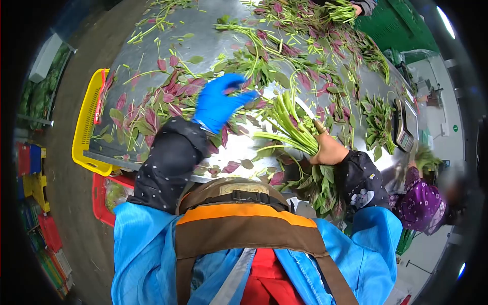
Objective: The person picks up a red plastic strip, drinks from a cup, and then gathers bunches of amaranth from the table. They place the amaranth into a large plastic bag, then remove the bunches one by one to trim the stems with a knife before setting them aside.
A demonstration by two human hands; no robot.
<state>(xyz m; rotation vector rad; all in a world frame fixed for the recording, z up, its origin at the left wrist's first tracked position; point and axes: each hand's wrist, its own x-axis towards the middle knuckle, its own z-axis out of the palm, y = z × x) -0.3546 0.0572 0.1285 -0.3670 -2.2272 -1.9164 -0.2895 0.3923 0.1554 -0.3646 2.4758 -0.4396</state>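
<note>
My left hand (pixel 219 103), in a blue glove, is over the table with thumb and fingers apart and nothing between them. Bare and closed, my right hand (pixel 330 150) grips a bunch of leafy greens (pixel 292 127). Its pale green stems point up and left, while the leaves hang down below the hand towards my apron. A knife (pixel 306 110) with a light blade and brown handle sticks out from the same hand, lying along the stems. Loose green and purple leaves (pixel 175 104) are scattered beside and under my left hand.
The metal table (pixel 203 23) carries more greens and cut stems. A scale (pixel 403 127) stands at its right edge. Left are a yellow crate (pixel 86 122) and a red crate (pixel 101 203). Another person's hand (pixel 357 9) is at the far edge; a purple-sleeved person (pixel 419 203) is at right.
</note>
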